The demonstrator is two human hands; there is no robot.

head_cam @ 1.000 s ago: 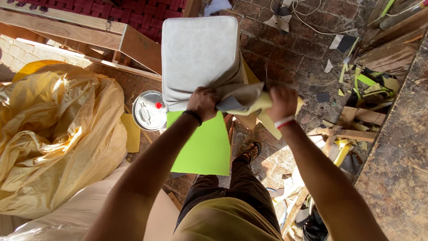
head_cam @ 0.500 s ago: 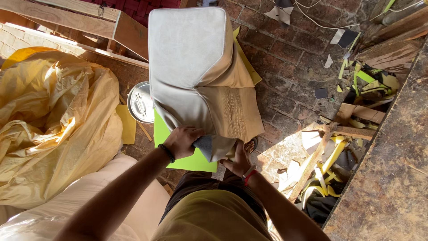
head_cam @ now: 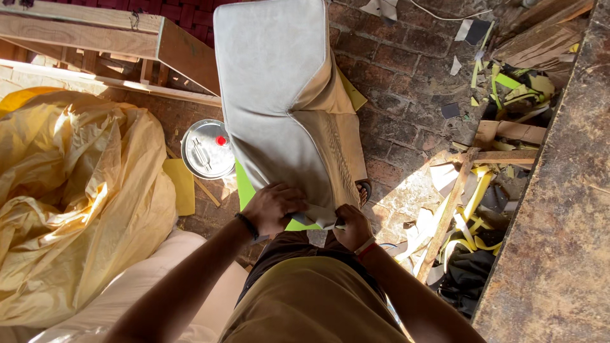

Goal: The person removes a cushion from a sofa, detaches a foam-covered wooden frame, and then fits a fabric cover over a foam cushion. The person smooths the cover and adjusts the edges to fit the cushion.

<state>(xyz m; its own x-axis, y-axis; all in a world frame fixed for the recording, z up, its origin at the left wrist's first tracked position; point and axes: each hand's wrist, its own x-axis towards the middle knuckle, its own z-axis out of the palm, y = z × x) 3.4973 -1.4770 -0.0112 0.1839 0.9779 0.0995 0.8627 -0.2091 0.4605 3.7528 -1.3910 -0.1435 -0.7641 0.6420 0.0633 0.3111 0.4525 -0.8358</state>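
Cushion (head_cam: 279, 95) drawn closer; both hands' fingers pinching its fabric edge; metal can (head_cam: 207, 149), yellow sheet (head_cam: 70, 203) beside.

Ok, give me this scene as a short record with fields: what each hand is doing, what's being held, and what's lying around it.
left hand: left hand grips the near end of the cushion
right hand: right hand pinches the loose fabric at the same end
held item: grey-white cushion, tan underside showing
beneath: green sheet on brick floor
left side: yellow plastic sheeting, round metal lid
right side: wood and foam scraps
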